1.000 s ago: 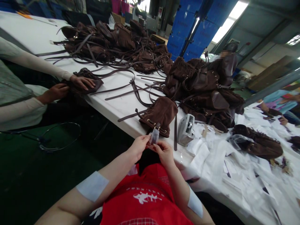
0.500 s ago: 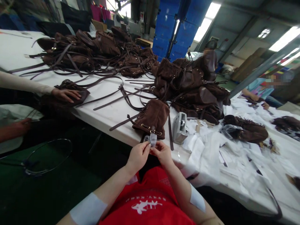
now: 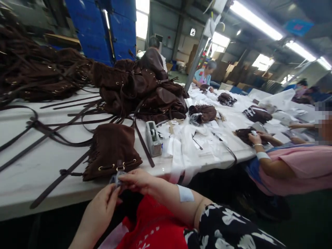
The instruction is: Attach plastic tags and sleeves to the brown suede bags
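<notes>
A brown fringed drawstring bag (image 3: 114,148) with gold eyelets lies at the table's front edge, its eyelet end towards me. Just off that end, both my hands pinch a small piece of clear plastic wrap (image 3: 117,177) by the bag's strap or buckle. My left hand (image 3: 102,204) grips it from below left, fingertips pressed together. From the right, my right hand (image 3: 136,180) closes thumb and fingers on it. What the wrap covers is hidden. Beside the bag stands a grey tape dispenser (image 3: 154,140), with a dark strap (image 3: 144,141) lying between them.
Brown bags (image 3: 145,90) are heaped behind, and another pile (image 3: 38,72) spreads at the left. Long straps (image 3: 52,129) cross the white table (image 3: 23,188). White paper scraps (image 3: 178,145) lie at the right, where a co-worker in pink (image 3: 293,166) handles a dark bag.
My view has swung to the right, bringing the co-worker in pink into sight and dropping the one at the left. Both hands stay pinched at the plastic wrap.
</notes>
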`<state>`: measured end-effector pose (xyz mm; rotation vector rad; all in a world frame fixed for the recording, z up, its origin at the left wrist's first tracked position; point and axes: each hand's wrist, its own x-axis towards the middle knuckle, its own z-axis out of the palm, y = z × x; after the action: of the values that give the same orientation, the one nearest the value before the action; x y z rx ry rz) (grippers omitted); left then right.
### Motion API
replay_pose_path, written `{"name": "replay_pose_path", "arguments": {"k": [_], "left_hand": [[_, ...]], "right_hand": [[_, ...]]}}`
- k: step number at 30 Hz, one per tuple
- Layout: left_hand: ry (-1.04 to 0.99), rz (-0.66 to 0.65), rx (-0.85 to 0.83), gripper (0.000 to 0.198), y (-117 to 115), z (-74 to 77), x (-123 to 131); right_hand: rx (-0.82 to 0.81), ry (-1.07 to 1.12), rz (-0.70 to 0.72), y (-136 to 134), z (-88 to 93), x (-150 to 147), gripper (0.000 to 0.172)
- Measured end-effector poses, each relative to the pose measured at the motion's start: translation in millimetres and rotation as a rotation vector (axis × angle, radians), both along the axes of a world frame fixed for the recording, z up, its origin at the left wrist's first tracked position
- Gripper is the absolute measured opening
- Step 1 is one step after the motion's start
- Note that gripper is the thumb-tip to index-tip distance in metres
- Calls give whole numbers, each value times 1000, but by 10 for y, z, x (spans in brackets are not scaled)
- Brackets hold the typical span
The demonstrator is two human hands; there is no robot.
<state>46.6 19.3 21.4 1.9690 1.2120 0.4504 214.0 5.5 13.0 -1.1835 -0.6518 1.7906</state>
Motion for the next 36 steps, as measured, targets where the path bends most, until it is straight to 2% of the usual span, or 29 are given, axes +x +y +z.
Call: {"name": "replay_pose_path", "arguments": {"k": [3,6,8,9,11,13,15,17,20,23,27,30,36], "left_hand": [[158,43,103,35,-40,38,79],[179,107,151,34,-56,77,94],[65,138,53,37,-47,84,57],[-19,166,-33,41,-41,83,29],[-206,250,-237,51,-34,76,-33],[-366,355,-387,61,-38,79,-89],[-457,419,-432,65,-53,96,-135],[-496,425,-408,61,-72,112,-170],[-537,390,-373,58,-93,102,-201],[-582,386,-370,55,-101,59,-204],[-628,416,-381,54,-132,62,-154],[-656,442,-369,51,-165,127,-111],[-586,402,-402,54,-165,185,-124]], "right_hand": [[-20,108,-45,12,-37,-72,42],[67,-14,42,-5,-27,-72,46],[174,-186,121,-11,32,44,47],[233,-294,104,-3,78,152,46],[309,-585,-91,54,192,471,42],[270,-973,-354,167,310,907,41],[223,-1123,-461,306,398,1393,42],[170,-1254,-500,430,431,1839,37],[47,-1432,-420,542,370,2289,28],[-42,-1543,-252,610,239,2463,25],[-72,-1667,-115,717,122,2480,30],[-52,-1746,-75,802,102,2444,38],[24,-1796,26,925,94,2291,39]]}}
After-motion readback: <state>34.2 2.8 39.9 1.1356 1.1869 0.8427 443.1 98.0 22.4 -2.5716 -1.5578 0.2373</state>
